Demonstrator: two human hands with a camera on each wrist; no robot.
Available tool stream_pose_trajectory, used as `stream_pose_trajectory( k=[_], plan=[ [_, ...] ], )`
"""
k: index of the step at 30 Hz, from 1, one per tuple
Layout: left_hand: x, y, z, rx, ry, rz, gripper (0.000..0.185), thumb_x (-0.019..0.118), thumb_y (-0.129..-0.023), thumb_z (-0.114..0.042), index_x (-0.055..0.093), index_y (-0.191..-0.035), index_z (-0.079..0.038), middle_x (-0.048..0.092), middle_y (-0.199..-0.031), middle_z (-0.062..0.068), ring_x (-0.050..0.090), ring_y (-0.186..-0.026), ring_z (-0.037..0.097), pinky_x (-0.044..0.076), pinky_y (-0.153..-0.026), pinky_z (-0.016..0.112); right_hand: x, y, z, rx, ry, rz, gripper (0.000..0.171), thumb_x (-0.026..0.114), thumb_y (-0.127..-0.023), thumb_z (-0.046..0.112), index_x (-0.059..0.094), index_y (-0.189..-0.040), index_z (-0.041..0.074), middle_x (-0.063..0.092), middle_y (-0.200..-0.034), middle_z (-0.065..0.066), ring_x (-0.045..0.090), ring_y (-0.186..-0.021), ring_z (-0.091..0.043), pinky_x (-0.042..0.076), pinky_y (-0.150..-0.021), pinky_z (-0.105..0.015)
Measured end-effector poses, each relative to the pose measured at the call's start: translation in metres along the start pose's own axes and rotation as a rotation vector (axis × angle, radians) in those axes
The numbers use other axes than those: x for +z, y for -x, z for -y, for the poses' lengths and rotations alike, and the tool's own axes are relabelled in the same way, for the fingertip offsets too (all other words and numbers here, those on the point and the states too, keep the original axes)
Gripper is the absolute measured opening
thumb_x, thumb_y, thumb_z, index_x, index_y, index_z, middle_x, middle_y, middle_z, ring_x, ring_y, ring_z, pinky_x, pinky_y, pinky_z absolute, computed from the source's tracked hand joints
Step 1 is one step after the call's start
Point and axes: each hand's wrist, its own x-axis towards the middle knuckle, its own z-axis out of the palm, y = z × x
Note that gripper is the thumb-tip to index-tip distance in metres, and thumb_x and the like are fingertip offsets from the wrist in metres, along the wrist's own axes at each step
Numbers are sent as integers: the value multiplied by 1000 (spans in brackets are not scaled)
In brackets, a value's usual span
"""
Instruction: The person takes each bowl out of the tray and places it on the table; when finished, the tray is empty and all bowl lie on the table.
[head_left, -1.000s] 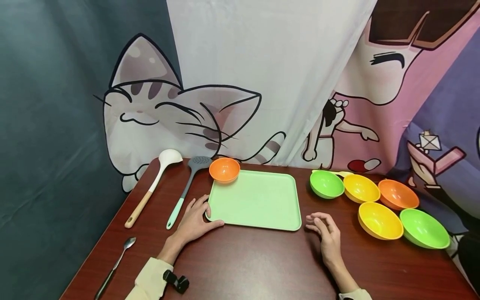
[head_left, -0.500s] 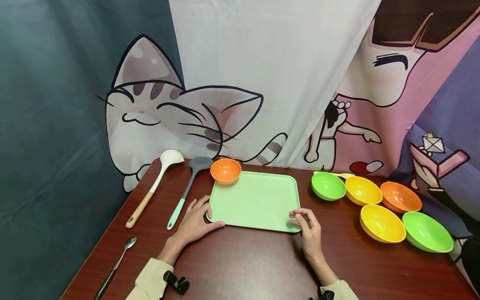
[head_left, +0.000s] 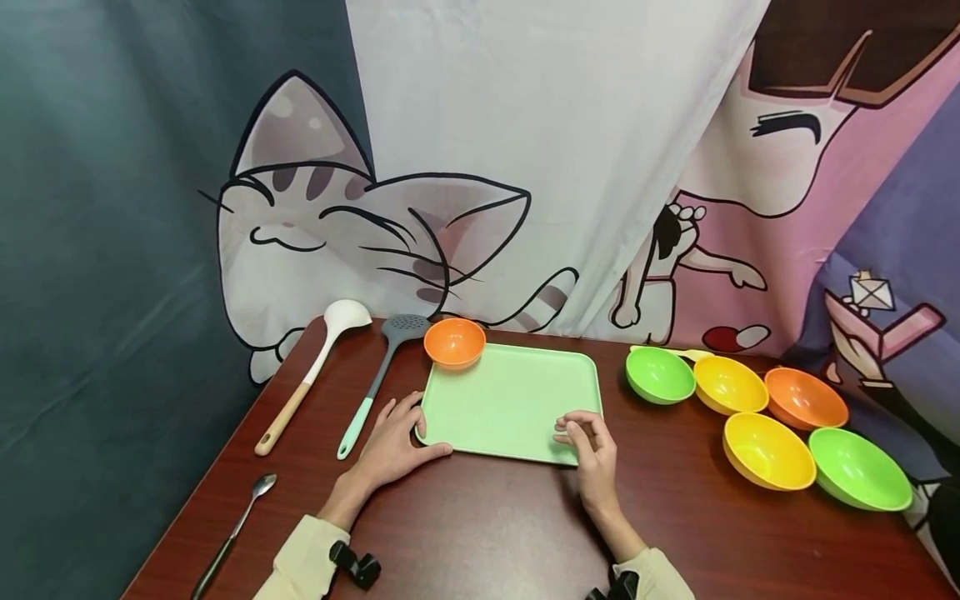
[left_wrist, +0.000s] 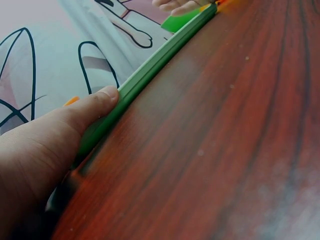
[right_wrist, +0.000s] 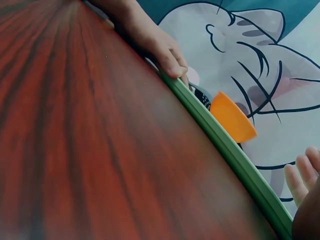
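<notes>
A light green rectangular tray (head_left: 510, 408) lies on the dark red-brown wooden table. My left hand (head_left: 397, 442) holds its near left corner, thumb along the front edge and fingers at the left side. In the left wrist view that thumb (left_wrist: 102, 102) presses against the green rim. My right hand (head_left: 592, 454) is over the tray's near right corner with its fingers loosely bent and nothing in them. The right wrist view shows its fingertips (right_wrist: 305, 175) raised above the rim. At the tray's far left corner sits an orange bowl (head_left: 455, 343), overlapping the tray in the head view.
Left of the tray lie a white ladle (head_left: 315, 375) with a wooden handle, a grey slotted turner (head_left: 382, 375) and a small spoon (head_left: 236, 529). On the right stand a small green bowl (head_left: 660, 375), two yellow bowls (head_left: 768, 450), another orange bowl (head_left: 806, 398) and a larger green bowl (head_left: 860, 469).
My right hand has moved left, from beside the tray to over its near right corner. The left hand stays at the near left corner, and the tray has not visibly shifted.
</notes>
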Motion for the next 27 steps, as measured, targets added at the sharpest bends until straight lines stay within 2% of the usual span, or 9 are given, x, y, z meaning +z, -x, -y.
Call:
stream_pose_trajectory(
  k=[7,16,23,27],
  plan=[
    [0,1,1,5,1,-9,58,73,-74,-70,44,-74,-21,45,-153,12,38,-145,28,17,-120,58,20,-3,-6,15,46,-31,20,58,-98,3,56,-106,-16,65,-94,-11,69,-89,-19,61,-74,-31],
    [-1,2,1,-1,5,0,58,72,-75,-71,43,-74,-21,45,-154,12,37,-146,28,17,-121,58,47,-7,-16,-6,82,-44,20,58,-99,5,57,-107,-14,62,-97,-21,66,-89,-14,61,-77,-29],
    [-1,1,1,0,6,-4,58,73,-75,-70,44,-74,-20,45,-154,11,37,-146,28,17,-121,58,68,-17,-22,70,68,-87,23,60,-99,8,57,-109,-13,62,-99,-23,66,-89,-16,61,-77,-32],
    [-1,0,1,10,5,-9,57,74,-75,-69,45,-74,-20,47,-153,12,38,-146,29,18,-120,59,78,-26,-25,114,103,-78,23,60,-99,6,57,-113,-11,62,-104,-24,64,-91,-16,61,-82,-40]
  ],
)
